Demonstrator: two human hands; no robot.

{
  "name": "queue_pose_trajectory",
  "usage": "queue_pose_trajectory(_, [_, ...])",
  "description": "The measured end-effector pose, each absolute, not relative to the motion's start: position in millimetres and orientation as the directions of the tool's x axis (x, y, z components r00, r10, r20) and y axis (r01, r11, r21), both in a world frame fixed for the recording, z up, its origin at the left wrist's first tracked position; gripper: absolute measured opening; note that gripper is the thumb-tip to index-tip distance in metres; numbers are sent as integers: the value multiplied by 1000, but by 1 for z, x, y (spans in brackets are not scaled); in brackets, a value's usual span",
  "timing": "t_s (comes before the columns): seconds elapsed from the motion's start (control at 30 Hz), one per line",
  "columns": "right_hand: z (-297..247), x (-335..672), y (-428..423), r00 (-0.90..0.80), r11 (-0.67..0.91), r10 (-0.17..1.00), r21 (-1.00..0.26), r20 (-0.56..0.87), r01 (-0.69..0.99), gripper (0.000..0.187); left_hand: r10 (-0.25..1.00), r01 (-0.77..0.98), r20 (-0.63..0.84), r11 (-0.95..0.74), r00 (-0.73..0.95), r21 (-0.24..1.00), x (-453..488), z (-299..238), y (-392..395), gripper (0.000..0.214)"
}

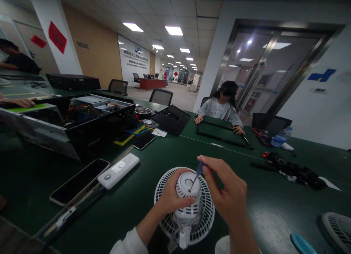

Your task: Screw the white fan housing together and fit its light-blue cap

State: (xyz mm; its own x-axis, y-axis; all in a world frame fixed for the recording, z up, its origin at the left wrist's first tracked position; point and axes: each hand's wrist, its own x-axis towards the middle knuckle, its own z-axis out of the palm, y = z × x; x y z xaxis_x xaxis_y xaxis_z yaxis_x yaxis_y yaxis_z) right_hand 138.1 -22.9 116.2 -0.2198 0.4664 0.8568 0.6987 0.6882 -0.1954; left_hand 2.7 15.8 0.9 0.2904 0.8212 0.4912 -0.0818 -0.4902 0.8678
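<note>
Look at that, the left hand wraps the white fan motor housing, hiding its middle, and the right hand covers most of the small screwdriver! Out at four o'clock, a second fan guard runs off the edge, and at twelve, the wall sign has lettering too small to read.

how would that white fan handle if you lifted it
The fan probably feels light for its size, since its housing and guard look like thin plastic. The open guard may flex if pressed and, being round, could roll on edge.
</note>
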Motion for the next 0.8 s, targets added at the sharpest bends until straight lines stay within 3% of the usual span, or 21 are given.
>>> queue_pose_trajectory(0.17, [113,138,-20,-178,658,429,-172,886,733,17,823,-59,493,-498,283,865,2,3,15,63])
queue_pose_trajectory(0.37, [113,139,-20,-186,655,533,-264,825,708,27,825,-74,491,-491,280,868,1,2,14,63])
queue_pose_trajectory(0.53, [112,135,-21,-178,664,467,-211,866,717,19,834,-61,482,-485,269,872,2,1,14,63])
queue_pose_trajectory(0.7, [113,132,-24,-232,707,503,-242,833,664,31,835,-78,478,-476,273,876,2,1,15,62])
queue_pose_trajectory(0.8, [113,132,-26,-223,707,475,-218,851,673,27,835,-71,481,-481,268,874,3,1,15,62])
